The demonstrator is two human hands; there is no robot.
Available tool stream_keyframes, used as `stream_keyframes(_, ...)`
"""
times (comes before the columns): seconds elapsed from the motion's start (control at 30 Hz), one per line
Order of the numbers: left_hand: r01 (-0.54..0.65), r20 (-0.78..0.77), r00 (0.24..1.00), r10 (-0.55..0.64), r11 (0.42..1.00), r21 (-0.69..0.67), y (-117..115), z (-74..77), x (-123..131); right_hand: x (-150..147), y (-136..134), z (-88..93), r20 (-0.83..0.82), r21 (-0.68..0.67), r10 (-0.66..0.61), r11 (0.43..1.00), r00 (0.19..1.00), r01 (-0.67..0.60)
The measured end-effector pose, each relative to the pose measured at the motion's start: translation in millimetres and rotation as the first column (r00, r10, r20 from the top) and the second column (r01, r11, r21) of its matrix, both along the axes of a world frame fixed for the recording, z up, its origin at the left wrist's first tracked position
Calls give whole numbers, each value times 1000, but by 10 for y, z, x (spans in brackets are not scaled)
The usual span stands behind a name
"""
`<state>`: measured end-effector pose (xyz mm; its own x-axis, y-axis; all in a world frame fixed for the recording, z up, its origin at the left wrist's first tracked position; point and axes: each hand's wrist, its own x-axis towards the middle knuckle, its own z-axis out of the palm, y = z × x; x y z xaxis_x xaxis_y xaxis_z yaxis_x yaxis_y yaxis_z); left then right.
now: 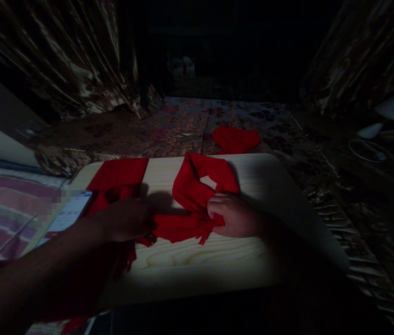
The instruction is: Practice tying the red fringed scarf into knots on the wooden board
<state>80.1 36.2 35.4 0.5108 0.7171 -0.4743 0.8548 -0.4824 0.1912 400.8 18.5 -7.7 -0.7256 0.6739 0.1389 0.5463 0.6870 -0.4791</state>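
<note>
A red scarf [200,179] with fringed ends forms a loop on the pale wooden table [263,186]. My right hand [235,216] is closed on its gathered part below the loop, where the fringe sticks out under the fingers. On the other side, my left hand [129,218] is closed round the strip that runs between the two hands; its fingertips are in shadow. More red fabric [123,172] lies flat at the table's left, passes beneath my left arm and ends in fringe. I cannot tell whether it is a separate piece.
A lit phone or tablet [73,211] lies at the left, by a striped bedspread [1,209]. Behind the table, another red cloth [237,138] rests on a patterned cover [183,121]. Curtains [88,60] hang beyond. A white cable [364,156] lies at right. The room is dark.
</note>
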Motion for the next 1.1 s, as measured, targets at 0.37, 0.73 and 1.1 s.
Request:
stream_keyframes(0.37, -43, 12, 999, 45, 990, -131, 712, -55, 13, 124, 88, -14, -195, -161, -146, 980, 970, 115)
stream_keyframes(0.73, -98, -53, 993, 102, 993, 58, 937, -142, 238, 289, 168, -71, -328, -362, -163, 931, 931, 36)
stream_keyframes(1.1, -154, 28, 988, 152, 955, 252, 1340, -134, 293, 349, 206, 85, -257, -402, 242, 854, 936, -331)
